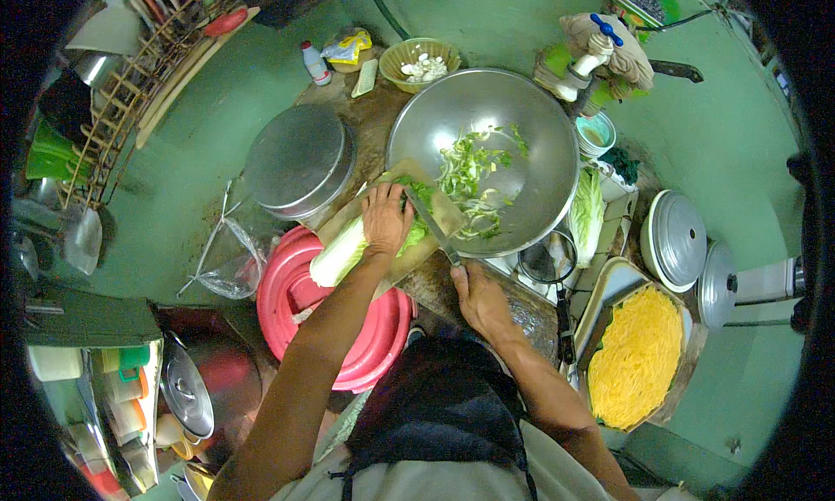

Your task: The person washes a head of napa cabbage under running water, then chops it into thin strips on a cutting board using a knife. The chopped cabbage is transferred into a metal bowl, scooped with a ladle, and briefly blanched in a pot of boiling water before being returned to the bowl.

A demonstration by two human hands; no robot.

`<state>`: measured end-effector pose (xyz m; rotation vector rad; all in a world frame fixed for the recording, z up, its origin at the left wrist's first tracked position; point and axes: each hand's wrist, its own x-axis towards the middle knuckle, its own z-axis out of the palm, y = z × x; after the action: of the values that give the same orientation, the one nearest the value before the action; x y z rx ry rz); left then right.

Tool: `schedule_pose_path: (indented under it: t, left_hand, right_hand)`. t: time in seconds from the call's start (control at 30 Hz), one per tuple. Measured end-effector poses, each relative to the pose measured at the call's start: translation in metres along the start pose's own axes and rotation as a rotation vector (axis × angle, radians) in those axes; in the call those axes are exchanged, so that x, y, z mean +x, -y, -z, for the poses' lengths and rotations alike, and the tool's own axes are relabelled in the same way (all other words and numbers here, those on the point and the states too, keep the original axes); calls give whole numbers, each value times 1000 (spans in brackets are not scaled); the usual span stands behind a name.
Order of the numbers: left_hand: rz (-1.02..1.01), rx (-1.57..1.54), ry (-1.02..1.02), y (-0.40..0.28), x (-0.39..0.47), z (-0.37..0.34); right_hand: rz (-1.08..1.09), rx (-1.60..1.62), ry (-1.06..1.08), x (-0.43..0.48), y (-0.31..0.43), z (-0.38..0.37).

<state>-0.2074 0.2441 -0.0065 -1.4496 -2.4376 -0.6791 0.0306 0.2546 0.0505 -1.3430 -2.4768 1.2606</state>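
My left hand point(387, 218) presses on a napa cabbage point(339, 252), its fingers curled near the leafy end. The cabbage lies on a cutting board point(445, 212), its pale stem end towards the lower left. In my right hand point(483, 297) is a kitchen knife point(436, 228), gripped by the handle, its blade slanting over the board close to my left fingertips. Cut green leaves show beside the blade. Just beyond the board stands a wide metal bowl point(548, 194) with shredded greens point(464, 168) in it. Part of the cabbage is hidden under my left hand.
A pink plastic tub point(385, 331) sits below the board. At right, a tray holds yellow noodle-like strands point(636, 357). Another cabbage point(586, 217) lies beside the bowl. A frying pan point(548, 258), an upturned pot point(297, 158) and a yellowish basket point(391, 64) stand around.
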Motion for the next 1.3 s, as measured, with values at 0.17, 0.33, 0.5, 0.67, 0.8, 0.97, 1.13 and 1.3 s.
schedule_pose_path:
  t: [0.17, 0.33, 0.5, 0.67, 0.8, 0.97, 1.13, 1.3]
  left_hand:
    - [9, 19, 12, 1, 2, -7]
    - [-8, 27, 17, 2, 3, -10]
    - [9, -43, 99, 5, 3, -9]
    - [46, -149, 97, 7, 1, -8]
    - [103, -200, -22, 7, -2, -10]
    - [0, -15, -45, 10, -2, -17]
    - [31, -122, 101, 13, 1, -15]
    - [-95, -32, -38, 17, -8, 5]
  right_hand:
    - [-23, -22, 0, 17, -2, -7]
    - [-33, -62, -30, 33, -3, -17]
    - [82, 28, -68, 72, -1, -34]
    - [116, -2, -81, 116, 19, -33]
    - [145, 31, -100, 76, 21, -15]
    - [-54, -22, 8, 13, 4, -25]
    - [50, 30, -70, 73, 8, -52]
    - [161, 17, -68, 99, 27, -32]
